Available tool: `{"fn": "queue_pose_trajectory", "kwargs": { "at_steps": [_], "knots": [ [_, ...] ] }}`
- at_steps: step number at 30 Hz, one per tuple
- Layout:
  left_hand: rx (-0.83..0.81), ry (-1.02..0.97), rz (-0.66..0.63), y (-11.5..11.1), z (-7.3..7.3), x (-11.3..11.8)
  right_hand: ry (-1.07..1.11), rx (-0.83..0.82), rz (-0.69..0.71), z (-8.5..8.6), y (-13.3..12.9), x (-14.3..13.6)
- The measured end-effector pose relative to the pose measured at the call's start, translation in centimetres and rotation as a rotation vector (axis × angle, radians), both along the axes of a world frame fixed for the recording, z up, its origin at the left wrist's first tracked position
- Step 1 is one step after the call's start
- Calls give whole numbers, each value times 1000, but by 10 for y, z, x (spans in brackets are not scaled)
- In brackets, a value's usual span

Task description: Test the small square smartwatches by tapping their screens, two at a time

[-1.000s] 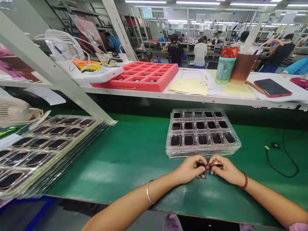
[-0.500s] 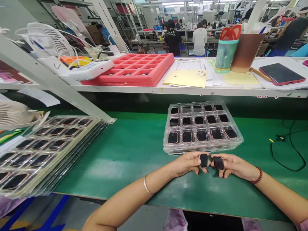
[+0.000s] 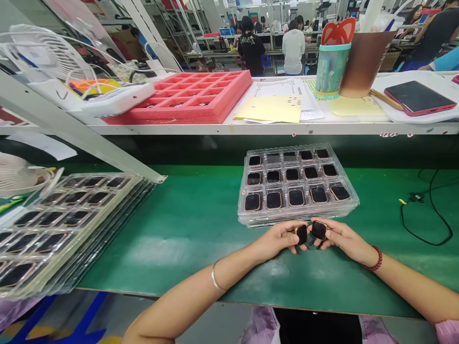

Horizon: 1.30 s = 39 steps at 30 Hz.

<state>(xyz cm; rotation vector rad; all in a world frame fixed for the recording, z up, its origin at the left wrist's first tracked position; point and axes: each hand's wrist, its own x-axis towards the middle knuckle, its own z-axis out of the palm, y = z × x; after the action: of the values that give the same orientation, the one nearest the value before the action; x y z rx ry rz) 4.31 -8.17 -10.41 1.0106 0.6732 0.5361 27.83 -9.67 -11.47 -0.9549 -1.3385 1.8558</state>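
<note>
Between thumb and fingers, my left hand (image 3: 281, 240) grips a smartwatch body (image 3: 301, 234) with a black screen and gold-toned edge. A second smartwatch body (image 3: 319, 230), much alike, is pinched in my right hand (image 3: 342, 238). Both hands hover over the green mat, close together, the two watch bodies side by side and their dark screens facing up toward me. Just beyond my fingers lies a stack of clear plastic trays (image 3: 304, 213); the top one holds rows of similar black-screened watch bodies in its pockets.
More stacked trays of watch bodies (image 3: 81, 229) stand at left beside a slanted metal post (image 3: 89, 138). A black cable (image 3: 432, 205) lies at right. The shelf above carries a red foam tray (image 3: 201, 95), papers, cups and a phone (image 3: 419, 97). People sit at benches beyond.
The view has shifted slightly. Both hands still hold their watch bodies; the right one is now tilted differently and sits a little higher than the left one.
</note>
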Motion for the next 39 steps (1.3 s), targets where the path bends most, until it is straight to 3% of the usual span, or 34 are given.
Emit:
{"fn": "queue_pose_trajectory", "kwargs": {
  "at_steps": [5,13,26,39],
  "knots": [
    [-20,-7,-25,1,0,-2,-26,60,6,0,-2,0],
    [-2,63,44,-1,3,0,-52,136,-70,2,-3,-2],
    [140,199,29,-8,7,3,-55,179,37,10,-7,-4],
    [118,103,95,-11,6,8,-193,179,14,5,-8,-7]
  ]
}}
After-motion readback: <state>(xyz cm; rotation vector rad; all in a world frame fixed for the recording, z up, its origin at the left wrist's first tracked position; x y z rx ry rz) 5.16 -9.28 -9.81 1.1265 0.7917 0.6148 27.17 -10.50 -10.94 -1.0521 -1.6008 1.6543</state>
